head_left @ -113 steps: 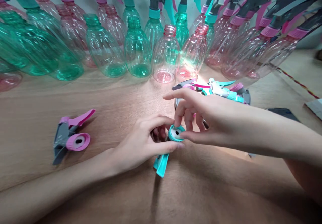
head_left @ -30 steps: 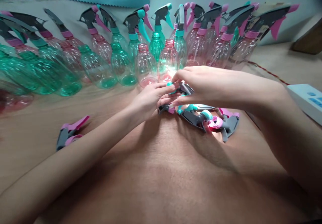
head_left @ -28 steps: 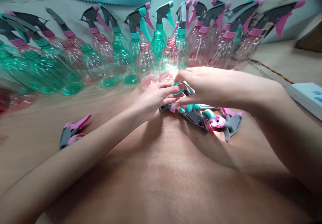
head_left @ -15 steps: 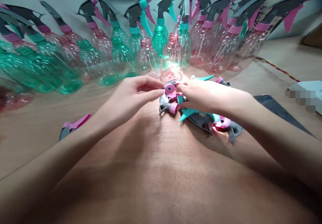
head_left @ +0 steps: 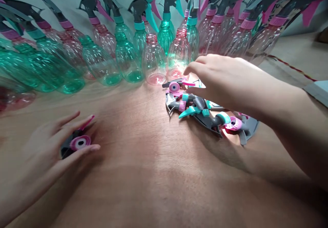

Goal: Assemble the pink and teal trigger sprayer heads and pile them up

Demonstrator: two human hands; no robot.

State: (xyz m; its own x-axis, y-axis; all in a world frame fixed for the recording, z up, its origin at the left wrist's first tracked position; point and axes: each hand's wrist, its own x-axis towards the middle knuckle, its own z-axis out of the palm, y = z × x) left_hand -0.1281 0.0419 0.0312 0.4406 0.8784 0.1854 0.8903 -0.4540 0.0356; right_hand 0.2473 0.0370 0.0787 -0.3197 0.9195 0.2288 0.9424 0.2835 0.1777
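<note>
The left fingers (head_left: 68,129) were spread at eight o'clock, the right fingers (head_left: 196,68) parted at two. A stray nudge there could have toppled the pink bottle (head_left: 179,50) just past twelve; heaped spray heads (head_left: 205,120) at three, overlapping, could have snagged; the lone spray head (head_left: 80,143), between left fingers, contact unclear, could have slipped if pinched hastily.

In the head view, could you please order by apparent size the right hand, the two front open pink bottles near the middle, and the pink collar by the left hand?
1. right hand
2. left bottle and right bottle: too alike to rank
3. pink collar
</note>
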